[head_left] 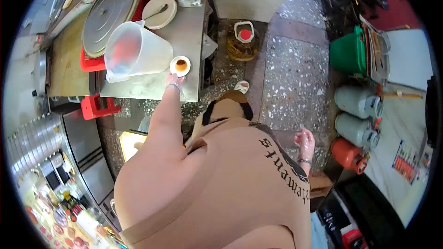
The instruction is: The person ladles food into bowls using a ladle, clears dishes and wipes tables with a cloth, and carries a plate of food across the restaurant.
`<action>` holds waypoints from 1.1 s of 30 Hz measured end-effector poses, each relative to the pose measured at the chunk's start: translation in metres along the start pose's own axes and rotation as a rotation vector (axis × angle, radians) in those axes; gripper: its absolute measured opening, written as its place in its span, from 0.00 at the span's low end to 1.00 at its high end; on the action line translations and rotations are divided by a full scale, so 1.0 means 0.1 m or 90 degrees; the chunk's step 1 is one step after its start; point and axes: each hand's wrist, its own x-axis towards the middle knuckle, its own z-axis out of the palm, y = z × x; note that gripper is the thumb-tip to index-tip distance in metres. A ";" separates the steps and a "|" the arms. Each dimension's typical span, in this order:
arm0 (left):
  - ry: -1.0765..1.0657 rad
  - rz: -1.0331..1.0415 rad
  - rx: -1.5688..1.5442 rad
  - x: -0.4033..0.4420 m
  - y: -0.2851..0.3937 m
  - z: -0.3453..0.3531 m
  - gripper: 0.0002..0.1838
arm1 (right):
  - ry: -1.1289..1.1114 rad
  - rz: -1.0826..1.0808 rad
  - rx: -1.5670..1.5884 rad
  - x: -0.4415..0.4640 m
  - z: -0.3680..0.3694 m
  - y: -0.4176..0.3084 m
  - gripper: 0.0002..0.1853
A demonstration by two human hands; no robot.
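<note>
At the front corner of the steel table, my left hand [175,81] grips the near rim of a small white dish [186,69]. Brown sauce [180,65] lies in the dish. A clear plastic glove seems to cover this hand, with a bracelet at the wrist. Just left of the dish, a large translucent plastic jug [150,51] rests on its side or tilted; I cannot tell which. My right hand [305,141], also in a thin clear glove, hangs at my right side over the floor. Its fingers are loosely bent and apart, with nothing visible in them.
Beyond the jug are a large round lid [108,16] on a red basket [92,63] and a white plate [162,13] with a spoon. An oil jug [240,48] stands on the floor ahead. Gas cylinders [357,102] and a green bin [344,55] line the right.
</note>
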 end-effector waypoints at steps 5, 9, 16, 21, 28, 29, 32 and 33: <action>-0.060 -0.103 -0.565 0.46 -0.19 -0.44 0.20 | -0.092 -0.004 -0.076 0.51 0.07 -0.26 0.09; 0.216 0.032 -0.262 -0.20 0.00 -0.52 0.21 | -0.216 -0.021 -0.124 0.98 0.40 -0.60 0.09; 0.360 0.156 0.107 -0.30 0.01 -1.42 0.27 | -0.377 -0.050 -0.330 1.99 1.02 -0.63 0.12; 0.418 0.245 0.153 0.19 0.92 -1.80 0.29 | -0.433 -0.038 -0.480 1.55 1.52 -0.65 0.13; 0.368 0.360 0.493 1.41 2.02 -2.03 0.37 | -0.543 -0.139 -0.752 0.87 2.85 -0.49 0.14; 0.260 0.285 0.518 1.45 2.15 -2.09 0.38 | -0.540 -0.079 -0.700 0.53 3.19 -0.53 0.15; 0.226 0.215 0.534 1.60 2.16 -2.24 0.32 | -0.592 -0.057 -0.706 0.20 3.81 -0.54 0.16; 0.222 0.174 0.513 1.64 2.11 -2.30 0.29 | -0.648 -0.093 -0.752 0.14 3.91 -0.52 0.17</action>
